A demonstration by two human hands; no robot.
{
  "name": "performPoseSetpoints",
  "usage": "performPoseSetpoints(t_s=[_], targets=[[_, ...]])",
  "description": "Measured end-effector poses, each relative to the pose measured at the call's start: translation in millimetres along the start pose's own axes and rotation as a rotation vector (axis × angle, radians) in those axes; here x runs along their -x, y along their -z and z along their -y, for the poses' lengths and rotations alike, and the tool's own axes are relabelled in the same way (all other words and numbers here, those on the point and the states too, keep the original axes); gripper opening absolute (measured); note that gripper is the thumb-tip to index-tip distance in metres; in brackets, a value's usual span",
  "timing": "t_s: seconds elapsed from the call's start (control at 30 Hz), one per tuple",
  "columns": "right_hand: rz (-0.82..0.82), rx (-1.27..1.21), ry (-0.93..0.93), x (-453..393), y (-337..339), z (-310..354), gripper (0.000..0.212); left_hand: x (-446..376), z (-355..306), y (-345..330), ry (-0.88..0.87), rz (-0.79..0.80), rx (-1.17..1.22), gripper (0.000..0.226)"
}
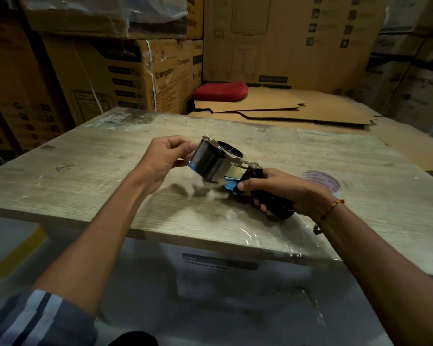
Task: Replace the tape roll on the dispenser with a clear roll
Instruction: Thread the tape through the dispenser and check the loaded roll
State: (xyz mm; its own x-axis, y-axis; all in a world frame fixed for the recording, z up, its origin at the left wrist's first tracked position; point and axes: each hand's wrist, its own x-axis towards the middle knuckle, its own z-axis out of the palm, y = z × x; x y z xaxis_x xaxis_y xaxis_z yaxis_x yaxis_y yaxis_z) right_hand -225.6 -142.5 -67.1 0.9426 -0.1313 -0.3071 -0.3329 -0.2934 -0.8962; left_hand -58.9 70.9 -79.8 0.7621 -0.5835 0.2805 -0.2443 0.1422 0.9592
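Over the worn counter, right-hand fingers wrapped the dispenser handle while left-hand fingers pinched the clear roll just beside them.

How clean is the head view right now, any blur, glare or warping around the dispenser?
Head view: dim warehouse light; the tape dispenser and both hands are fairly sharp, with a smeared shadow beneath them; glare streaks on the film over the table near its front edge; wide-angle bending at the frame edges; the stacked cartons behind are soft.
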Motion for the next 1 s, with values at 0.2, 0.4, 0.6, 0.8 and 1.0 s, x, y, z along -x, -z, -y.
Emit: performPoseSetpoints(t_s=[0.2, 0.4, 0.6, 0.8, 1.0], targets=[[-0.004, -0.143, 0.018, -27.9, 7.8, -6.2, 0.036, -50.5, -1.2, 4.0, 0.044, 0.121, 0.11, 0.022], [0.027, -0.273, -0.031, -57.0, 27.2, 10.0, 0.03, -103.1, -11.2, 2.3, 0.074, 0.12, 0.122, 0.015], [0.068, -0.394, -0.127, -54.3, 46.2, 41.0, 0.046, -135.3, -45.7, -3.5, 0.167, 0.141, -0.023, 0.007], [0.099, -0.521, -0.231, -25.6, 63.9, 80.1, 0.042, -152.3, -91.9, -20.6, 0.278, 0.124, -0.122, 0.008], [0.055, -0.514, -0.311, 5.0, 84.6, 109.4, 0.035, -164.3, -142.9, -36.9, 0.366, -0.226, -0.178, 0.024]])
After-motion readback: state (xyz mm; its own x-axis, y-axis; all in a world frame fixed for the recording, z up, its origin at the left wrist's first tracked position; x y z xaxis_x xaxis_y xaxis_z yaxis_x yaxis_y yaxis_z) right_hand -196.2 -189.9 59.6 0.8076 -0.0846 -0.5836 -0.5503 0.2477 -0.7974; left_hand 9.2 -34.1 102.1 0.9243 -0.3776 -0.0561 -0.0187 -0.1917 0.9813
